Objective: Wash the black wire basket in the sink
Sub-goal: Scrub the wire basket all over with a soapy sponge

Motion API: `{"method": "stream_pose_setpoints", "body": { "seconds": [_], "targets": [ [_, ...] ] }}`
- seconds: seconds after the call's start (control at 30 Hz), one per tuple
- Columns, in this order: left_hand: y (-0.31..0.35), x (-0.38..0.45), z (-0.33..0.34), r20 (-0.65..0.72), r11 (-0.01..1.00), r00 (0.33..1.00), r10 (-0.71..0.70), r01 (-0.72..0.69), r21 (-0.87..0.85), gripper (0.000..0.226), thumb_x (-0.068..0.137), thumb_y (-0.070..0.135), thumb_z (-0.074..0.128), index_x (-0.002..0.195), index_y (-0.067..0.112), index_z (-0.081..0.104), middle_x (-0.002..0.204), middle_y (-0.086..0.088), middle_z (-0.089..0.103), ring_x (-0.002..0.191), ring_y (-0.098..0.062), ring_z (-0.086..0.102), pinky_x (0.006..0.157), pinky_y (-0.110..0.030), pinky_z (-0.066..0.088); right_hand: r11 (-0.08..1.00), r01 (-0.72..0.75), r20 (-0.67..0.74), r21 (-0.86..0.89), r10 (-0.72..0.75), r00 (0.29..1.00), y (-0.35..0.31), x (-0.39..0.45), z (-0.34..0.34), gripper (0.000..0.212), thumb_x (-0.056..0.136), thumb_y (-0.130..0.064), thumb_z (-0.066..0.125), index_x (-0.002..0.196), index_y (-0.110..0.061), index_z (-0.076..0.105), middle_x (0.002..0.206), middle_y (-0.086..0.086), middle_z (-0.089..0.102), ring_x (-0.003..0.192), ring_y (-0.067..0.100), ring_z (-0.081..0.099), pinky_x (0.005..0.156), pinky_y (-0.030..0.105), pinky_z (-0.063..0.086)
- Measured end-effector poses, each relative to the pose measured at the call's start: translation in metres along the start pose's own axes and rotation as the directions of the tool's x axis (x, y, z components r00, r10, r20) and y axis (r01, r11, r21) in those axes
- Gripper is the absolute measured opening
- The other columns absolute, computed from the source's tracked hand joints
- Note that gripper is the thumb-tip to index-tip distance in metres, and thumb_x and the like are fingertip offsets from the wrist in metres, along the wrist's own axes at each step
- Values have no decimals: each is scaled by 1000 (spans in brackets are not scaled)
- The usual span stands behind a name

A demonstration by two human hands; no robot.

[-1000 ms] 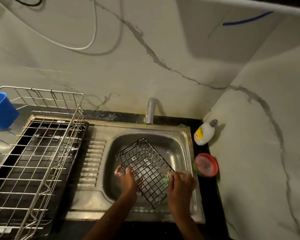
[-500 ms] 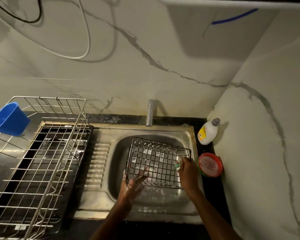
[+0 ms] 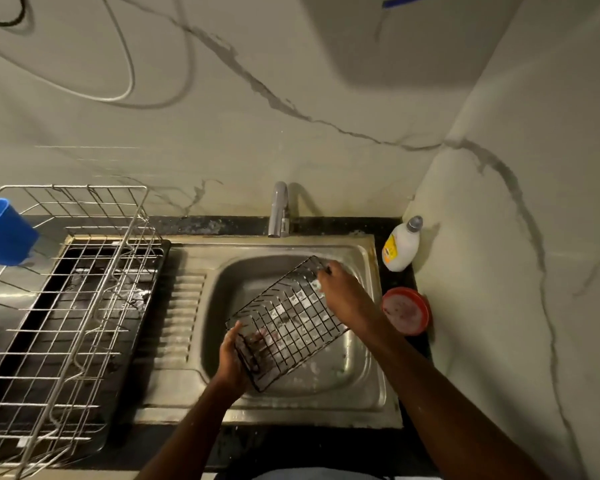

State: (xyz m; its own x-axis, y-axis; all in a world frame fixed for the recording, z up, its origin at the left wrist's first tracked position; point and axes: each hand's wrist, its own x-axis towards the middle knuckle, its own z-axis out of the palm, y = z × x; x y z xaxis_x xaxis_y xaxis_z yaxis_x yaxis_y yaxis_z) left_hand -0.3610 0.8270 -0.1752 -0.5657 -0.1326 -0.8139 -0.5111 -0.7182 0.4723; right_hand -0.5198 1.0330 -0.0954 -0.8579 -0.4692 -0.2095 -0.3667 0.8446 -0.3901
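Black wire basket (image 3: 288, 320) tilted over the bowl of the stainless steel sink (image 3: 368, 396), soap film caught in its grid. Left hand (image 3: 232, 358) grips the near lower end, fingers curled round the wires. Right hand (image 3: 343, 292) rests on the far upper edge; what the fingers pinch cannot be told. Chrome tap (image 3: 279, 209) behind. White dish soap bottle (image 3: 400, 245) and red round lid (image 3: 406, 310) on the black table (image 3: 420, 344) right of the sink. Silver wire dish rack (image 3: 66, 299) at left, blue plastic cup (image 3: 2, 232) hung on it.

Pale marble wall (image 3: 257, 133) with grey veins, meeting a side wall (image 3: 551, 237) at right. Black counter (image 3: 406, 344) along the bottom. White cable (image 3: 125, 64) looping upper left. Dim light.
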Motion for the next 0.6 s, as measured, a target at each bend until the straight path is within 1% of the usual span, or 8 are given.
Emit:
{"method": "stream_pose_setpoints", "body": {
  "seconds": [0.1,0.2,0.27,0.3,0.37,0.43,0.5,0.6],
  "targets": [
    [-15,-4,-1,7,999,1000,-15,15,-39,65,81,51,53,120,0,62,102,-25,75,84,-39,72,87,-48,52,988,85,32,-126,-82,996,9,3,2,33,94,-7,57,128,-10,56,140,19,51,113,28,63,91,39,56],
    [-29,-11,7,-10,999,1000,-18,18,-42,51,97,31,39,113,2,77,112,-28,75,101,-46,71,98,-61,53,965,18,-16,-261,-23,1000,1,-5,-1,32,92,-14,64,124,-19,59,142,16,48,123,33,55,98,49,49],
    [-36,-8,11,-23,999,1000,-7,6,-37,50,102,28,35,130,8,71,124,-29,71,116,-49,67,108,-70,44,941,-83,-97,-328,54,994,-8,-13,-5,33,89,-25,70,120,-26,60,149,15,36,139,42,35,108,68,28],
    [-36,-5,11,-24,999,1000,4,-5,-42,50,102,27,35,138,10,65,128,-29,69,121,-50,64,111,-72,40,940,-111,-146,-322,67,987,-13,-17,-7,33,87,-28,71,118,-28,60,151,15,33,141,44,29,109,71,21],
    [-38,1,13,-35,999,999,-4,3,-33,52,100,27,33,141,12,62,131,-28,68,126,-49,62,114,-70,38,973,-83,-279,-216,20,960,-16,-27,-7,33,86,-27,72,117,-27,60,144,10,44,136,35,40,108,64,33],
    [-41,6,11,-28,1000,1000,3,-3,-24,53,99,29,34,140,12,63,133,-25,68,129,-48,59,116,-66,38,999,-33,-429,-23,20,903,-8,-40,-10,31,89,-20,70,119,-21,60,127,5,60,117,22,57,94,40,52],
    [-42,10,8,-38,999,999,25,-26,-32,52,98,30,35,138,12,65,135,-20,69,131,-47,59,117,-65,37,985,-64,-521,158,138,842,15,-51,-10,25,94,-17,63,119,-14,62,113,4,67,101,16,65,80,25,55],
    [-45,10,6,-87,999,995,46,-48,-23,46,98,28,38,127,14,70,134,-16,70,125,-44,61,116,-64,37,929,-242,-551,280,362,752,70,-61,-13,19,98,-17,54,106,-7,69,97,9,72,87,25,69,73,30,51]
  ]
}}
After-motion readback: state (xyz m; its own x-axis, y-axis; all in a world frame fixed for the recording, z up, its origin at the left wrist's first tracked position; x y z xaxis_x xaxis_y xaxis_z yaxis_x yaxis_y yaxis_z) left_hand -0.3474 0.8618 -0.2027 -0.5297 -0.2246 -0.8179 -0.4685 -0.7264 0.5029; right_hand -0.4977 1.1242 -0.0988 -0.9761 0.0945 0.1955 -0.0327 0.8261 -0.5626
